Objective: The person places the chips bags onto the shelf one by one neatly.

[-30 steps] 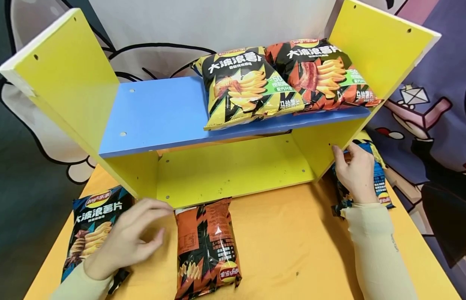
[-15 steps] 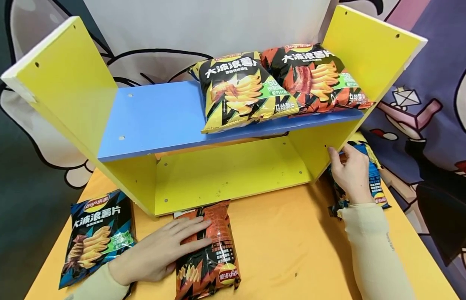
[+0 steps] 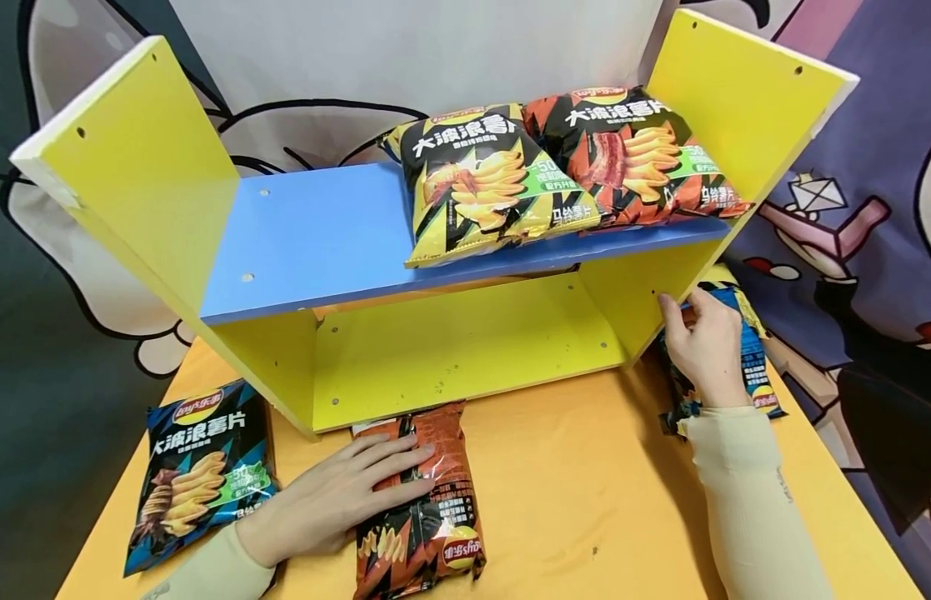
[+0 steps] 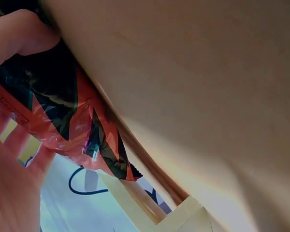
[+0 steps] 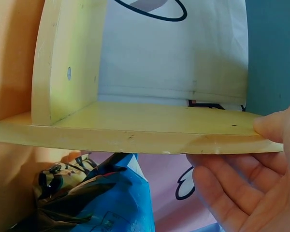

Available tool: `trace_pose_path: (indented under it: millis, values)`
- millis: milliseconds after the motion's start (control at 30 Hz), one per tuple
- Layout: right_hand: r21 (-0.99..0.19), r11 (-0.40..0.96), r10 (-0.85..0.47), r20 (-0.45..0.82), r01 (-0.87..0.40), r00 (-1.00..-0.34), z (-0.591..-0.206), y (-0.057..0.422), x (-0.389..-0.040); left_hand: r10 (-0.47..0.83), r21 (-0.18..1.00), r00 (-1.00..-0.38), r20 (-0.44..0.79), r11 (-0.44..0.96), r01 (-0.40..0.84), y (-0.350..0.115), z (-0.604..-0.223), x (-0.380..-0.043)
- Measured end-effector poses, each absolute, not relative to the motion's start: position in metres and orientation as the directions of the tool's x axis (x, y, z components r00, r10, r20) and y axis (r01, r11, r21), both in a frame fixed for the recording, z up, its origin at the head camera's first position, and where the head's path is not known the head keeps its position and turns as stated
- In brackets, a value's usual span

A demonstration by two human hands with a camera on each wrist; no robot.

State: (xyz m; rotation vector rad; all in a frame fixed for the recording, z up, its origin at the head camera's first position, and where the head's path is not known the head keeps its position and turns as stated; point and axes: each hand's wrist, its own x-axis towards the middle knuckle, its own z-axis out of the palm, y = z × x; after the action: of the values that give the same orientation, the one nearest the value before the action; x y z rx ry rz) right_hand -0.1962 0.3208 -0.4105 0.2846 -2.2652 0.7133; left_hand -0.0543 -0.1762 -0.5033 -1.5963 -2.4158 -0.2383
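Observation:
In the head view, my left hand [image 3: 348, 498] lies with extended fingers across a red-and-black potato chip bag [image 3: 456, 467], back side up on the table. The left wrist view shows the thumb and fingers on different sides of that chip bag [image 4: 70, 113]. My right hand [image 3: 707, 346] holds the front edge of the right side panel of a yellow-and-blue shelf [image 3: 450, 346]; in the right wrist view its thumb is inside the panel [image 5: 159, 140] and its fingers are outside. Two chip bags, yellow-black [image 3: 495, 187] and red-black [image 3: 638, 158], lean together on the blue board [image 3: 315, 229].
A blue-black chip bag [image 3: 202, 475] lies left of the shelf. Another blue chip bag [image 3: 750, 358] lies at its right, partly behind my right hand. The yellow-orange tabletop [image 3: 570, 492] extends in front, and a cartoon-printed backdrop [image 3: 810, 250] hangs behind.
My left hand has moved right from beside the blue-black bag onto the red-and-black bag, where it now rests. The right hand keeps its hold on the shelf panel.

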Motion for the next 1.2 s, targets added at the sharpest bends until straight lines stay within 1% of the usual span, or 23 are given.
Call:
trace_pose_path:
  millis: [267, 433, 700, 900, 1200]
  values:
    - [-0.418, 0.821, 0.013, 0.697, -0.390, -0.717, -0.411, 0.321, -0.196, 0.882, 0.009, -0.347, 0.318, 0.363, 0.932, -0.173, -0.497, -0.059]
    - [-0.425, 0.819, 0.016, 0.689, -0.386, -0.725, -0.412, 0.320, -0.196, 0.880, 0.031, -0.360, 0.311, 0.369, 0.929, -0.172, -0.493, -0.061]
    - [-0.431, 0.817, 0.021, 0.687, -0.384, -0.727, -0.411, 0.321, -0.195, 0.873, 0.050, -0.360, 0.330, 0.365, 0.930, -0.168, -0.487, -0.065]
    - [-0.423, 0.817, 0.013, 0.692, -0.391, -0.722, -0.412, 0.320, -0.196, 0.853, 0.063, -0.312, 0.418, 0.315, 0.947, -0.166, -0.486, -0.070]
    - [-0.417, 0.816, 0.007, 0.700, -0.401, -0.714, -0.410, 0.321, -0.196, 0.846, 0.093, -0.275, 0.457, 0.262, 0.960, -0.161, -0.477, -0.075]
